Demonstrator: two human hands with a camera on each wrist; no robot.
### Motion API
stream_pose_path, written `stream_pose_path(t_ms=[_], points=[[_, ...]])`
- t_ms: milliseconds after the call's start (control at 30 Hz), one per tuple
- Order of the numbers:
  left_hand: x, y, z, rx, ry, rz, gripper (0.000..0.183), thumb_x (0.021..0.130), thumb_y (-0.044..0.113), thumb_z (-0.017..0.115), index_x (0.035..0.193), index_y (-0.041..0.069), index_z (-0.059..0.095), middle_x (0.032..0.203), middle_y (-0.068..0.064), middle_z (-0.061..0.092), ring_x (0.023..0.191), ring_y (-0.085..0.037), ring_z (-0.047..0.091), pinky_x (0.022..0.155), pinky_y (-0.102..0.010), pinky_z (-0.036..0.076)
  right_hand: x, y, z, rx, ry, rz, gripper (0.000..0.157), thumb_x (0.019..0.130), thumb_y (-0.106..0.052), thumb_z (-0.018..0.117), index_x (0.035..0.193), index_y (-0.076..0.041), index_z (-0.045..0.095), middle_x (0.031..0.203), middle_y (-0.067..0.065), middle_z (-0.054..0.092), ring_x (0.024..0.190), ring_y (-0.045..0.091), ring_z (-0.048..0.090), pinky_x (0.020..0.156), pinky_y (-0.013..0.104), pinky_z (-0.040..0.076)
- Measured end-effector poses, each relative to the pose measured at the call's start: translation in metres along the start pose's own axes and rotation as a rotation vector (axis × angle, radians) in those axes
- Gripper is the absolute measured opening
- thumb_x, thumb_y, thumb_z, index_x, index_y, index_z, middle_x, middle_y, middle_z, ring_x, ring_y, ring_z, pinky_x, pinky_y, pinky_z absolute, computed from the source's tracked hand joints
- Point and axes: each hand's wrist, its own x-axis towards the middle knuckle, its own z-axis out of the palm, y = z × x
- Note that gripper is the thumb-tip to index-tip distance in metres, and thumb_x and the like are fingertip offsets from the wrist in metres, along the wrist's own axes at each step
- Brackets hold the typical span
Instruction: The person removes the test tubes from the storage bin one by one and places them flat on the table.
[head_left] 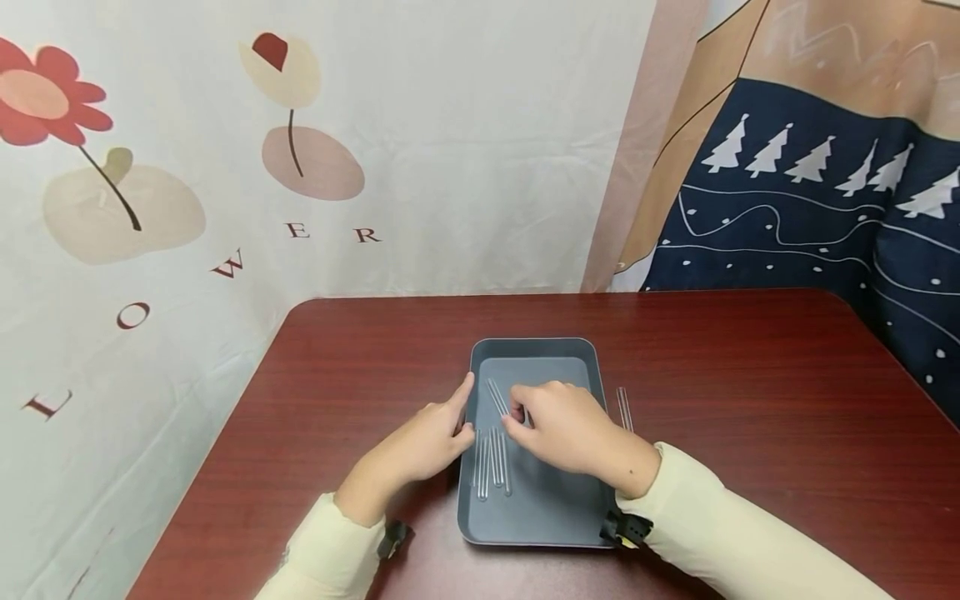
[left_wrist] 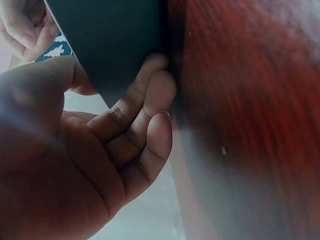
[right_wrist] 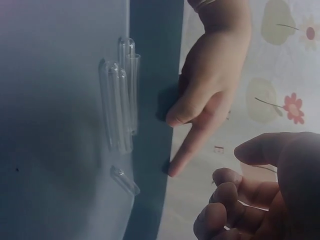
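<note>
A grey rectangular tray (head_left: 558, 512) lies on the table with several clear glass test tubes (head_left: 491, 467) side by side in its left half. A single test tube (right_wrist: 125, 181) lies slanted just beyond that group. My left hand (head_left: 427, 442) holds the tray's left side, thumb over the rim and the other fingers along the outer wall. Above the tray, close to the slanted tube, hovers my right hand (head_left: 566, 425). In the right wrist view its fingers (right_wrist: 226, 197) are loosely bent, apart from the thumb, with nothing between them.
Right of the tray, another clear tube (head_left: 624, 408) lies on the reddish-brown table (head_left: 750, 400), partly hidden by the right wrist. A pale flower-printed cloth (head_left: 465, 167) hangs behind the table, with a dark tree-patterned cloth (head_left: 787, 208) at the right.
</note>
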Motion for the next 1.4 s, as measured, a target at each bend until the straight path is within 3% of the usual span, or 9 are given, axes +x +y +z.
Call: stream_pose_path(t_ms=[467,1400], points=[[0.0,0.0,0.0,0.0,0.006,-0.005,0.079,0.094,0.014,0.053,0.161,0.01,0.012,0.058,0.008,0.038,0.049,-0.005,0.032,0.047,-0.022,0.033,0.015,-0.003,0.009,0.03,-0.124,0.026,0.03,0.091,-0.027,0.063,0.066,-0.021,0.05,0.056,-0.009,0.042,0.049,0.006,0.04,0.043,0.022,0.03],[0.001,-0.003,0.001,-0.001,-0.005,0.007,0.078,0.094,0.014,0.051,0.161,0.008,0.012,0.055,0.007,0.037,0.047,-0.006,0.033,0.048,-0.023,0.036,0.043,0.014,0.023,0.053,-0.211,0.141,0.039,0.097,-0.023,0.063,0.062,-0.017,0.046,0.052,-0.006,0.038,0.044,0.009,0.037,0.04,0.022,0.027]])
